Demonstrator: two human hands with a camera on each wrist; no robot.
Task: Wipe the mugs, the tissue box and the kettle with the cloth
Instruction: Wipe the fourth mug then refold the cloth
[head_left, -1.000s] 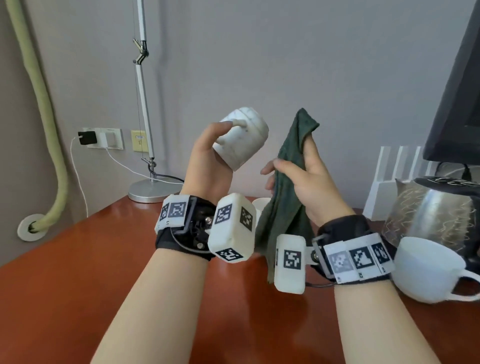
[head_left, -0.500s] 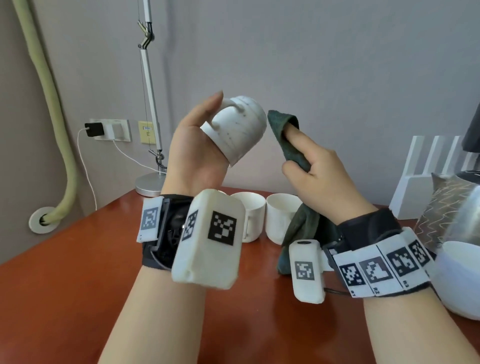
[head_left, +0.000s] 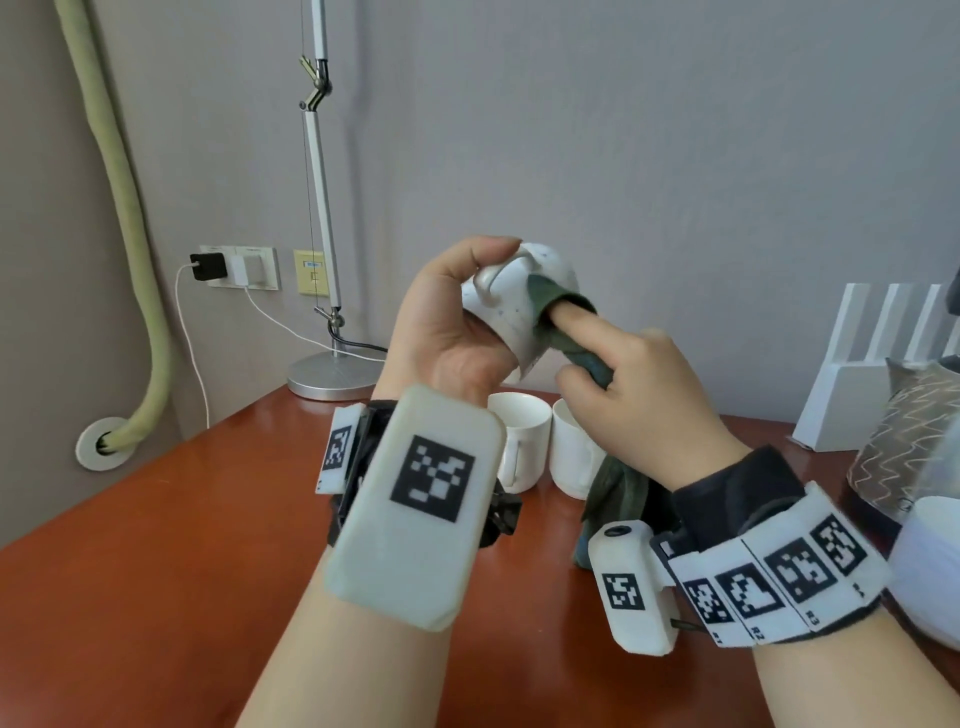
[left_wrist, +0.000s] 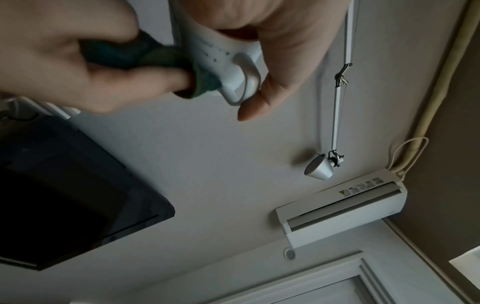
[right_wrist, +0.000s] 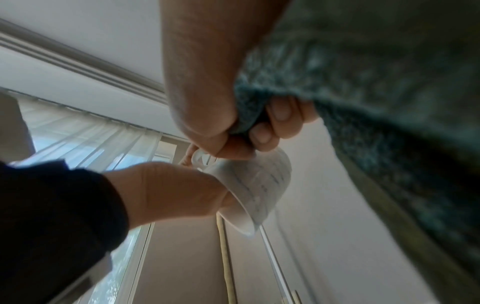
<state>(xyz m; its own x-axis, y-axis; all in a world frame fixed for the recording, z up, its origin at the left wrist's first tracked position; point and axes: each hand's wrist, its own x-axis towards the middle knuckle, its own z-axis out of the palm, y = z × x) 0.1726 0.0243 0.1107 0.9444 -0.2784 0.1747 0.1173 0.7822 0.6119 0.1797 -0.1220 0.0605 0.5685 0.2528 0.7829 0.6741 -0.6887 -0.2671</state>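
My left hand (head_left: 447, 332) holds a white speckled mug (head_left: 511, 312) up in the air, tilted with its base upward and its handle toward me. My right hand (head_left: 623, 379) grips a dark green cloth (head_left: 550, 306) and presses it against the mug's side with the index finger. The rest of the cloth hangs below that wrist. In the left wrist view the mug (left_wrist: 221, 53) and the cloth (left_wrist: 155, 59) meet beside the handle. Two more white mugs (head_left: 519, 447) stand on the table behind my hands. A patterned metal kettle (head_left: 904, 452) stands at the right. No tissue box is visible.
A white mug (head_left: 930, 571) sits at the right edge in front of the kettle. A white rack (head_left: 857, 395) stands against the wall. A desk lamp base (head_left: 332, 374) rests at the back of the red-brown table (head_left: 156, 571). A dark monitor corner shows top right.
My right hand has moved left and brought the cloth from beside the mug onto its side. My left hand has turned the mug so its handle faces me.
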